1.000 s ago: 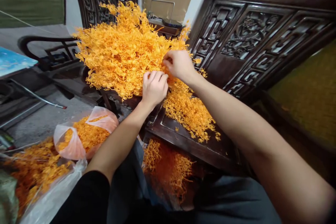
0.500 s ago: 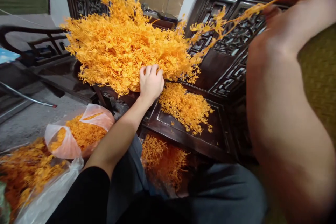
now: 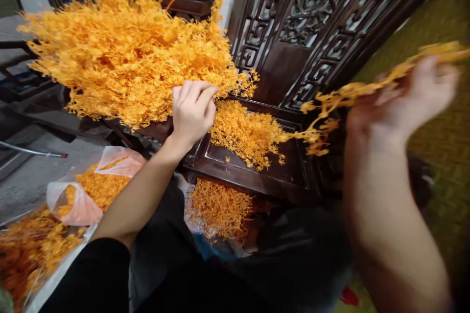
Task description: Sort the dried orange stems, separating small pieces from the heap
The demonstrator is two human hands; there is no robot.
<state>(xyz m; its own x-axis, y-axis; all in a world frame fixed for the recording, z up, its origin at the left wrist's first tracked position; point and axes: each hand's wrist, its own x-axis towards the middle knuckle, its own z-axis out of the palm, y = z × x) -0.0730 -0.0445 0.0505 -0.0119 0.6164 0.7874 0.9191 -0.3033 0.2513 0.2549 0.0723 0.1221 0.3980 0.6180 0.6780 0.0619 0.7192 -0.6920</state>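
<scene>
A large heap of curly, branching orange sprigs (image 3: pixel 135 54) rises at the upper left. My left hand (image 3: pixel 194 107) is at its lower right edge with fingers curled in and thumb close to them; what is inside the fingers is hidden. At the right, my right hand (image 3: pixel 414 90) is raised, somewhat blurred, closed on a long orange sprig (image 3: pixel 352 92). This sprig trails down leftward to branched ends. Between the hands, a smaller pile of short orange bits (image 3: pixel 246 132) lies on a dark wooden seat (image 3: pixel 238 176).
Below the seat's front edge sits a mass of thin orange stems (image 3: pixel 222 208). At lower left are a pinkish plastic bag (image 3: pixel 79 203) of orange bits and more orange sprigs (image 3: pixel 25 254) in clear plastic. A carved dark wood backrest (image 3: pixel 293 34) stands behind the seat.
My right hand has come down from the upper right corner, and its sprig now hangs apart from the big heap. The view has shifted right. My left hand remains at the heap's edge, fingers more curled.
</scene>
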